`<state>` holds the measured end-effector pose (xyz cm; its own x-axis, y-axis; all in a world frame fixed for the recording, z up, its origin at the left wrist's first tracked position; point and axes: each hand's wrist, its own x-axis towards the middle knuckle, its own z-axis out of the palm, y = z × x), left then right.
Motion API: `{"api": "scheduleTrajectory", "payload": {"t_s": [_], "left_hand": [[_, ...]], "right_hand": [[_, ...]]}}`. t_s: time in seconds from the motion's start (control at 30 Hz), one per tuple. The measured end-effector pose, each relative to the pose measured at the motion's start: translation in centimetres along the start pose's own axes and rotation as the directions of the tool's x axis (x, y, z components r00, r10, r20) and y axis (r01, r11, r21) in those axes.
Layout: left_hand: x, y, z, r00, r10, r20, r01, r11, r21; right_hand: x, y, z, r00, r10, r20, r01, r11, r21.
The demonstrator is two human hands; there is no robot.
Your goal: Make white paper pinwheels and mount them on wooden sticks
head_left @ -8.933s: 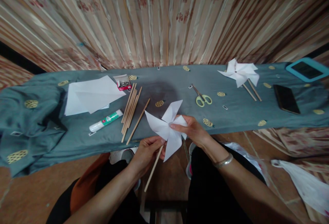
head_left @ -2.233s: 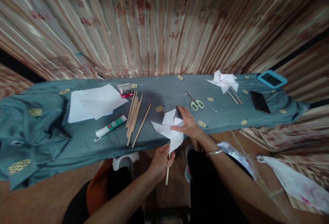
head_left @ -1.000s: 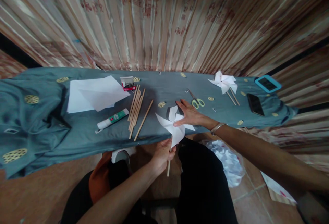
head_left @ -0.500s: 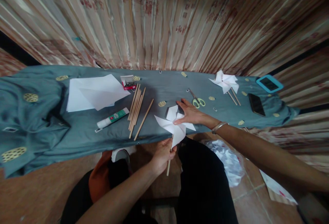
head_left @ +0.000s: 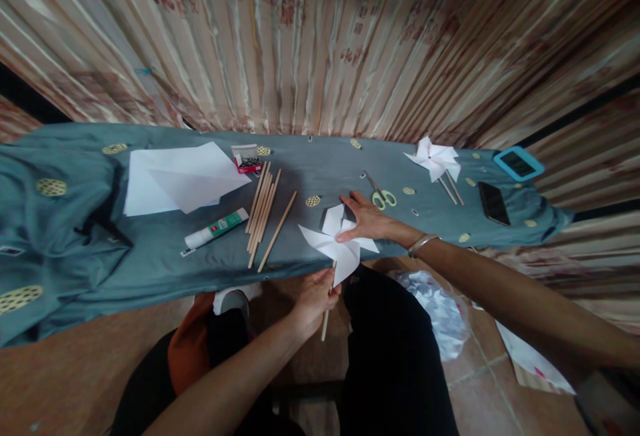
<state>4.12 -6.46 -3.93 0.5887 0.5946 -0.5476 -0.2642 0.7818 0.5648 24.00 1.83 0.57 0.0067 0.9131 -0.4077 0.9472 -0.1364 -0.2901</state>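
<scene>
A white paper pinwheel (head_left: 347,261) on a wooden stick (head_left: 325,327) is held at the near edge of the table. My left hand (head_left: 314,299) is closed around the stick just under the blades. With its fingers spread, my right hand (head_left: 369,218) rests its thumb on the pinwheel's centre, while the other fingers reach beyond the blades. Beyond that hand lie scissors (head_left: 383,197) with green handles. Several loose wooden sticks (head_left: 261,213) lie to the left of the pinwheel. How the blades are fixed to the stick is hidden under my thumb.
White paper sheets (head_left: 173,176), a glue tube (head_left: 217,228) and a small red box (head_left: 247,159) lie on the left. At the right are more finished pinwheels (head_left: 434,157), a phone (head_left: 493,203) and a blue-framed device (head_left: 519,163). A plastic bag (head_left: 437,316) sits on the floor.
The whole view has shifted slightly. Both hands keep the same hold and touch on the pinwheel, and nothing else has visibly moved.
</scene>
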Motion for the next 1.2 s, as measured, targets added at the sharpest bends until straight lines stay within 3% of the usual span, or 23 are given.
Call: {"api": "scheduleTrajectory", "payload": {"t_s": [1.2], "left_hand": [[0.12,0.34,0.2,1.0,0.004,-0.027,-0.003,1.0,0.024]], "right_hand": [[0.49,-0.23,-0.08,0.999,-0.003,-0.033,0.005,0.997,0.079]]}}
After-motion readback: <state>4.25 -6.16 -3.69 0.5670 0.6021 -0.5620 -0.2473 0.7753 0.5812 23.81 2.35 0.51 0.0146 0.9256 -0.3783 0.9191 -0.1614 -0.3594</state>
